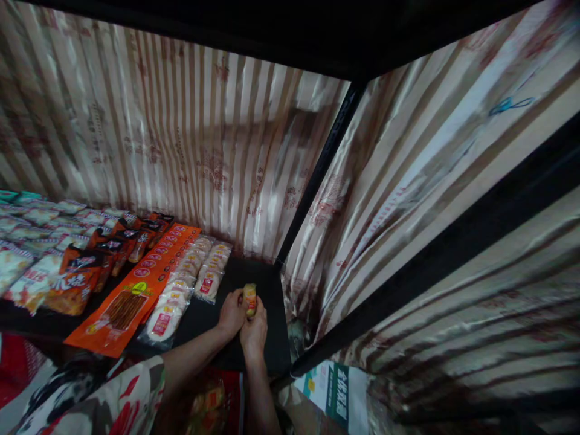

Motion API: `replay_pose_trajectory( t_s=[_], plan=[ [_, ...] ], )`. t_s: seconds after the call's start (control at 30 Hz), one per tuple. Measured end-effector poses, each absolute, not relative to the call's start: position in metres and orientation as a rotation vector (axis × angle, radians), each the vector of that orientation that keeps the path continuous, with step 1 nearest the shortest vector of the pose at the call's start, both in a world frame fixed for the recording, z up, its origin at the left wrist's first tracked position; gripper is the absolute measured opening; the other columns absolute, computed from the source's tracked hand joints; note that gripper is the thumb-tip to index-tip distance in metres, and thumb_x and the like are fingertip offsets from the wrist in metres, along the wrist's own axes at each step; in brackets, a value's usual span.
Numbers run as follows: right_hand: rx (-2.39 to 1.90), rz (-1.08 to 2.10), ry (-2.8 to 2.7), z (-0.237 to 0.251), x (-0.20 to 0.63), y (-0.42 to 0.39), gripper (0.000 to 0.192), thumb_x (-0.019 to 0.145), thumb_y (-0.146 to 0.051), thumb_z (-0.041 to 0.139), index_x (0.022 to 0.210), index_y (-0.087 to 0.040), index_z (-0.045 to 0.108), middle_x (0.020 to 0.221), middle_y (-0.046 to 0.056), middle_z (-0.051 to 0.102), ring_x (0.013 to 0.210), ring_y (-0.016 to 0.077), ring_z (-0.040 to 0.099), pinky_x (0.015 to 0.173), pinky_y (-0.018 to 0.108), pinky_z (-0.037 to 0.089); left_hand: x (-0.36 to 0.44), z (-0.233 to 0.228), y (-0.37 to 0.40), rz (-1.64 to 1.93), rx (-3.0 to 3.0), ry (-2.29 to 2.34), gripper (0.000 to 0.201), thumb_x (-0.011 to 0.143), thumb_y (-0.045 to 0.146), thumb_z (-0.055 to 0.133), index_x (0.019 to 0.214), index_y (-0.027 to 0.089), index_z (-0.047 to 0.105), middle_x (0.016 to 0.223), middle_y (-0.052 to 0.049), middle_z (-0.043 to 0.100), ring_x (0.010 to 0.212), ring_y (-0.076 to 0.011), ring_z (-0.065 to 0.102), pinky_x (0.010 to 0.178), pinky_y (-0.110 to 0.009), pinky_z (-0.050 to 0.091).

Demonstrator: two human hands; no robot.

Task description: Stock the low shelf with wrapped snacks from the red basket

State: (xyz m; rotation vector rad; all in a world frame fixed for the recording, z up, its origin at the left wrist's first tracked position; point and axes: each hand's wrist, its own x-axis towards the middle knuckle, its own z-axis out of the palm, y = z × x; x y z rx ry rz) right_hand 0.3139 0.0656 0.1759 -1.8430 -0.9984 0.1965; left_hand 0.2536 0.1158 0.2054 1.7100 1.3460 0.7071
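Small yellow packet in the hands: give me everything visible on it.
The small packet is a slim pouch, yellow-orange with a red patch, glossy like plastic film. It stands roughly upright above the black shelf, near the shelf's right end, right of the rows of pale snack packs. The left hand and right hand both pinch its lower part, hiding it. The print is too small to read.

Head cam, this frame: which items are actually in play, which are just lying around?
In play:
- small yellow packet, held by left hand and right hand
- black shelf

Lying about:
- clear sausage packs
- orange packets
- striped curtain
- green-and-white box
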Motion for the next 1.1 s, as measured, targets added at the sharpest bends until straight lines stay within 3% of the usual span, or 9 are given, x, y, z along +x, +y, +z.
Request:
replay_pose_trajectory(
  t_s=[0.23,0.47,0.7,0.93,1.1],
  plan=[
    [-1.726,0.173,-0.847,0.160,0.339,0.095,0.041,0.074,-0.029,0.049,0.111,-0.011,0.050,0.107,0.018,0.058,0.098,0.0242,0.058,0.077,0.034,0.050,0.289,0.195,0.149,0.709,1.722,1.390,0.033,0.081,0.019,0.049,0.113,0.015,0.056,0.105,-0.009,0.062,0.094,-0.0156,0.059,0.078,-0.022,0.042],
    [-1.712,0.095,-0.841,0.157,0.358,0.123,0.030,0.074,-0.029,0.050,0.100,-0.013,0.053,0.095,0.013,0.058,0.086,0.0221,0.059,0.075,0.035,0.049,0.319,0.185,0.178,0.768,1.686,1.376,0.031,0.079,0.014,0.049,0.109,0.014,0.058,0.101,-0.009,0.063,0.091,-0.0145,0.059,0.080,-0.023,0.042],
    [-1.782,-0.037,-0.999,0.153,0.375,0.138,0.038,0.078,-0.019,0.040,0.110,-0.008,0.057,0.110,0.019,0.059,0.105,0.0257,0.054,0.091,0.040,0.042,0.337,0.185,0.201,0.823,1.705,1.325,0.030,0.079,0.010,0.049,0.107,0.013,0.059,0.100,-0.009,0.061,0.092,-0.0152,0.057,0.083,-0.024,0.042],
    [-1.862,-0.105,-1.109,0.146,0.393,0.147,0.046,0.079,-0.016,0.036,0.120,-0.002,0.053,0.122,0.022,0.054,0.116,0.0275,0.048,0.095,0.043,0.039,0.359,0.184,0.217,0.884,1.689,1.263,0.034,0.079,0.009,0.046,0.111,0.013,0.058,0.103,-0.010,0.062,0.094,-0.0157,0.057,0.086,-0.025,0.042],
    [-1.882,-0.078,-1.149,0.143,0.395,0.149,0.048,0.082,-0.018,0.037,0.127,-0.005,0.049,0.131,0.019,0.048,0.122,0.0259,0.044,0.099,0.042,0.038,0.373,0.182,0.228,0.883,1.724,1.227,0.035,0.079,0.009,0.045,0.111,0.013,0.059,0.103,-0.009,0.063,0.094,-0.0155,0.057,0.088,-0.025,0.041]
  ],
)
